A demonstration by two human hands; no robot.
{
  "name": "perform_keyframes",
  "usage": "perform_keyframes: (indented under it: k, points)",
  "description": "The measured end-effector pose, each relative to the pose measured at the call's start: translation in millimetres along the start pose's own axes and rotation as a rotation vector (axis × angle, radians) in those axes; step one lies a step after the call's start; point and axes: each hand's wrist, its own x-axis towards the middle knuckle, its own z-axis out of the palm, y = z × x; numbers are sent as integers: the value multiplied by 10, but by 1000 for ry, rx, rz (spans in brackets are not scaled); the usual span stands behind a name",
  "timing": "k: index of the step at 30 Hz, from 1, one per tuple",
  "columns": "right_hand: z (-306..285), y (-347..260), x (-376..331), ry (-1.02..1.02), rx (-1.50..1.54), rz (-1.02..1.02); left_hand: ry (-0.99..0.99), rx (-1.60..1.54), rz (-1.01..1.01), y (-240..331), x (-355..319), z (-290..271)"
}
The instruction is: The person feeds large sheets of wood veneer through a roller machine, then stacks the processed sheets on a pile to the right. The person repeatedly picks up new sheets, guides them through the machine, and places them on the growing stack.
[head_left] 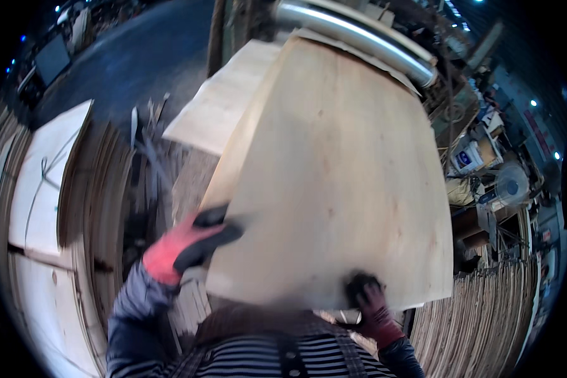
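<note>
A large pale wood veneer sheet point(340, 176) stretches away from me, its far edge just below a shiny metal roller point(359, 38). My left hand point(192, 242), in a pink and black glove, is closed at the sheet's left edge, with a dark finger lying over the top face. At the near edge, toward the right, my right hand point(368, 305) grips the sheet, its black-gloved fingertips on top and blurred. Under the sheet's left side lies another pale veneer sheet point(227, 94).
Stacked veneer sheets point(44, 183) stand at the left, one bundle tied with cord. More upright sheets point(479, 309) are packed at the lower right. A white bucket point(467, 157) and a round fan point(511, 183) stand at the right. Wood scraps point(154, 151) lie left of the sheets.
</note>
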Motion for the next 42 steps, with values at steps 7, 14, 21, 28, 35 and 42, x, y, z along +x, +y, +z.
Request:
perform_keyframes:
  k: [7, 14, 21, 28, 35, 42]
  points:
    - [-465, -139, -357, 780, -77, 188, 129, 638, 983, 603, 135, 73]
    - [-1288, 35, 243, 935, -371, -117, 359, 482, 345, -1291, 146, -616]
    - [-1244, 658, 1733, 766, -535, -72, 573, 1034, 43, -1694, -255, -301]
    - [-823, 1467, 3157, 752, -342, -2, 598, 951, 44, -1577, -294, -405]
    - [-494, 1254, 3293, 702, -276, 42, 556, 77, -2, -1523, -353, -427]
    - [-181, 153, 1210, 203, -92, -236, 407, -76, -199, -202, -275, 175]
